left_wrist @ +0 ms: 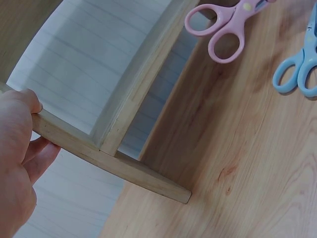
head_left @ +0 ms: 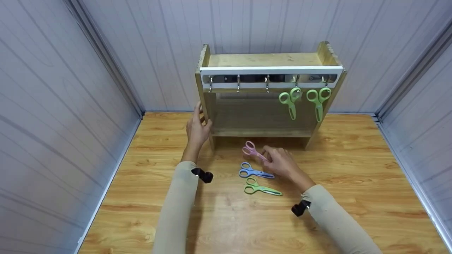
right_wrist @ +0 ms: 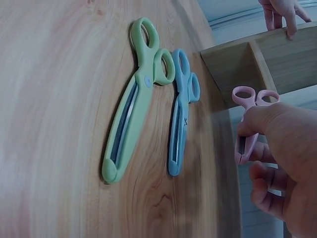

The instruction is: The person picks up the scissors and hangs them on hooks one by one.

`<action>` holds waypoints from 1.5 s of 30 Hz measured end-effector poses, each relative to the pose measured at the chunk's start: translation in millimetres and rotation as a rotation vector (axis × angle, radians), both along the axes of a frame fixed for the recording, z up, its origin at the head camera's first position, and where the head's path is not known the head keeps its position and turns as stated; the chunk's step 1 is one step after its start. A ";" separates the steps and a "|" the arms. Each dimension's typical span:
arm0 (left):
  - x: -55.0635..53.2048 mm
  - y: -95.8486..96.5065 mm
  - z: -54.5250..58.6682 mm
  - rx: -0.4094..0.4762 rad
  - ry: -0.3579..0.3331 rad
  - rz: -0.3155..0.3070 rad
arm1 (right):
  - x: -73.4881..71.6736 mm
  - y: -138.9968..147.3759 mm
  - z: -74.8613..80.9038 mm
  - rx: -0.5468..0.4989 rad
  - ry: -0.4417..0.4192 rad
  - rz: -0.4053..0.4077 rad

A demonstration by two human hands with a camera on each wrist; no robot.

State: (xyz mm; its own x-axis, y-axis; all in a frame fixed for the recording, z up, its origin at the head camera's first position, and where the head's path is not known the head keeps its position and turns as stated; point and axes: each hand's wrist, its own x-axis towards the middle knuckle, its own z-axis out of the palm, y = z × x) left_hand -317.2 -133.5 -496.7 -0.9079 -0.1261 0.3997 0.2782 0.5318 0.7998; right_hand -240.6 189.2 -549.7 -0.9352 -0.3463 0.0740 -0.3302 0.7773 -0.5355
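My right hand [head_left: 280, 163] pinches pink scissors [right_wrist: 247, 141] by the blade end between thumb and fingers, handle loops toward the left in the head view. In the right wrist view the scissors look lifted off the table. My left hand [head_left: 198, 128] grips the left side panel of a wooden shelf [left_wrist: 79, 141], thumb on one face and fingers on the other. Blue scissors [head_left: 251, 171] and green scissors [head_left: 263, 189] lie on the table in front of the shelf, loops to the left.
A hook rail [head_left: 247, 85] with several metal hooks runs across the shelf's front. Two green scissors, one pair [head_left: 291, 102] beside the other pair [head_left: 319, 104], hang by a loop from its right-hand hooks. White panelled walls [head_left: 70, 106] surround the wood-grain table [head_left: 360, 169].
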 end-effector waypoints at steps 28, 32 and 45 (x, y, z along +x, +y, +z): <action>-0.6 -0.6 -0.6 0.016 0.030 -0.017 | -2.6 3.8 18.2 0.033 0.099 -0.027; -0.6 -0.7 -0.6 0.016 0.024 -0.015 | -2.6 3.7 20.8 0.033 0.102 -0.032; -1.2 -0.6 -1.5 0.026 0.034 -0.023 | -3.9 4.3 32.7 0.053 0.135 -0.036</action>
State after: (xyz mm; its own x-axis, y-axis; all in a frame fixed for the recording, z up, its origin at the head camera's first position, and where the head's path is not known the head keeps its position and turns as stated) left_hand -318.4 -134.1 -498.1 -0.8965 -0.1158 0.4277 0.3178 0.5045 0.8028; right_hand -244.5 193.5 -516.9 -0.9297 -0.3197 0.1828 -0.3682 0.8157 -0.4461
